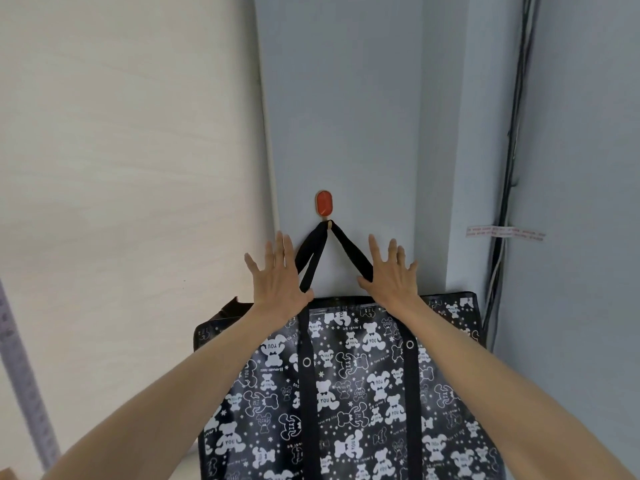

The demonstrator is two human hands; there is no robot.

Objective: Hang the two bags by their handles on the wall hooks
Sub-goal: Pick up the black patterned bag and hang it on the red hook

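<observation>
A black bag [349, 386] printed with white bears hangs on the grey wall, its black handles [313, 254] looped over a red oval wall hook [324, 203]. My left hand [278, 275] is spread open just left of the handles, its thumb against the left strap. Just right of them, my right hand [389, 270] has its fingers apart and its thumb touching the right strap. Neither hand grips anything. A dark corner of something [230, 308] pokes out behind the bag's top left; I cannot tell what it is.
A cream panel [131, 168] fills the left side. Black cables [509, 168] run down the wall corner at the right, with a strip of white tape [504, 233] across them.
</observation>
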